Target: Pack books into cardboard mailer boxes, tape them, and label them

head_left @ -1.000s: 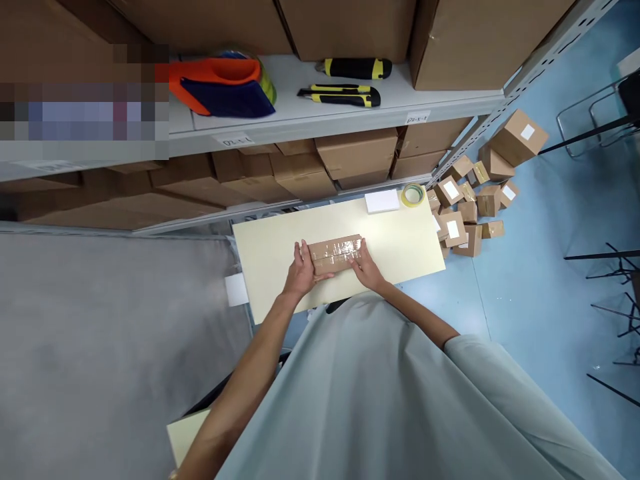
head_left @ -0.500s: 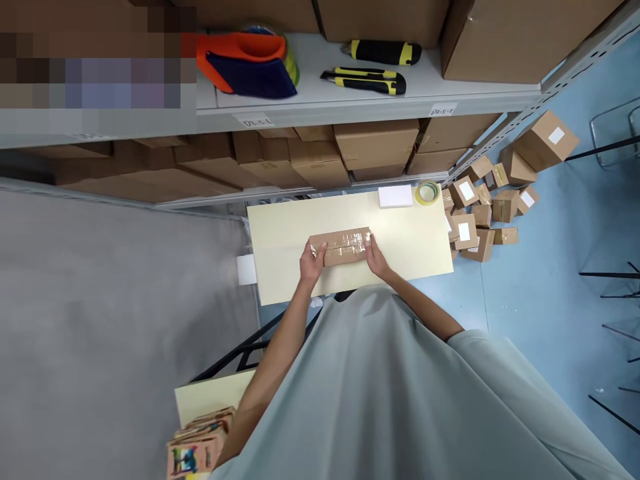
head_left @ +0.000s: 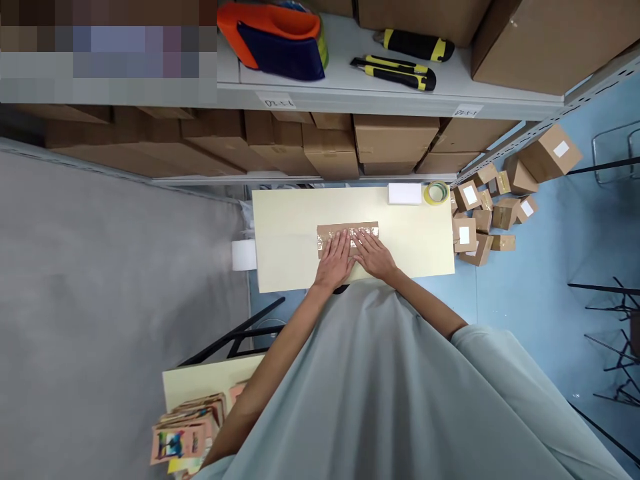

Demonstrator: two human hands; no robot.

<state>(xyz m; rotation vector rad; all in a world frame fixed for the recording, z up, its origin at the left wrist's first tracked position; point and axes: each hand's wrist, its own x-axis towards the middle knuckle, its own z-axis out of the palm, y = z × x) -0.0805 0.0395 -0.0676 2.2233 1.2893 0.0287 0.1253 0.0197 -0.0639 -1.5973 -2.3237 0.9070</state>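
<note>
A small brown cardboard box (head_left: 324,233) with shiny clear tape across its top lies on the pale yellow table (head_left: 285,260). My left hand (head_left: 335,260) rests flat on the middle of the box, fingers stretched out. Beside it, my right hand (head_left: 373,255) lies on the right half of the box, its fingers extended over the taped surface. Both hands press on the top rather than grip the sides, and they cover much of the box's near face. Behind the box are a stack of white labels (head_left: 405,194) and a roll of tape (head_left: 437,193).
A grey shelf (head_left: 340,97) holding cardboard boxes runs along the back, with two utility knives (head_left: 400,72) and an orange and blue tape dispenser (head_left: 285,40) on it. Several labelled parcels (head_left: 465,235) are piled on the floor at right. Magazines (head_left: 183,433) lie at lower left.
Both hands have let go of the box's ends and moved inward, now flat on its top. The box sits flat on the table. The view has shifted slightly.
</note>
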